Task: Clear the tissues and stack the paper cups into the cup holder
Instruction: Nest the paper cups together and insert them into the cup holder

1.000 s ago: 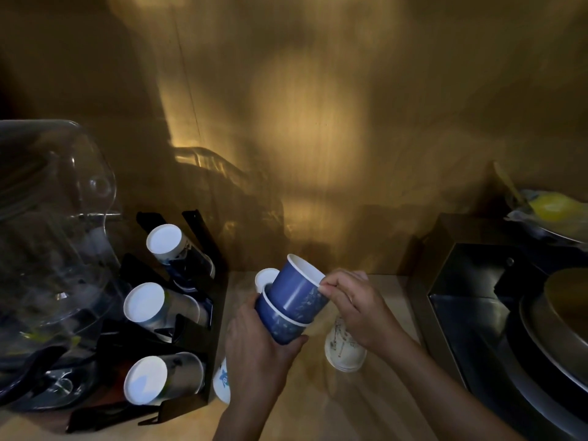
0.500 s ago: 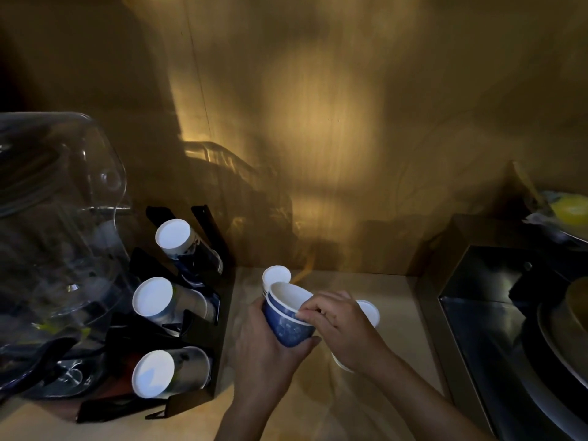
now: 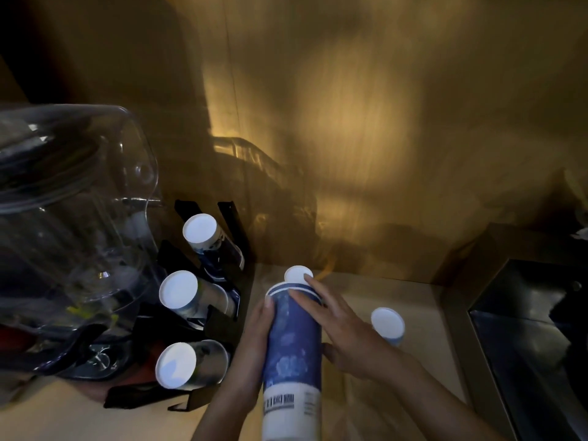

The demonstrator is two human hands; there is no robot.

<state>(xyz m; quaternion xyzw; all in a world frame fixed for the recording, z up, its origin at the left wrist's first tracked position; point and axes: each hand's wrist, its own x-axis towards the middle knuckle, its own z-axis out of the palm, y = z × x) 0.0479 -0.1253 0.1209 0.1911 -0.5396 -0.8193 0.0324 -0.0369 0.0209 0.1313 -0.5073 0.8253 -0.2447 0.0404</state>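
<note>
A long blue stack of nested paper cups, white with a barcode at its near end, lies between my hands above the counter. My left hand grips its left side. My right hand lies on its right side, fingers stretched over the far rim and thumb underneath. A white cup base shows just behind the stack. One more cup stands upside down on the counter to the right. The black cup holder at the left carries three rows of cups, white bases facing me. No tissues are visible.
A large clear plastic container fills the left side beside the holder. The wooden wall closes the back. A dark metal unit borders the beige counter on the right.
The blue cup in my right hand has been pushed down into the cups in my left hand. The stack now points toward me and looks much longer. My right fingers have spread over its rim.
</note>
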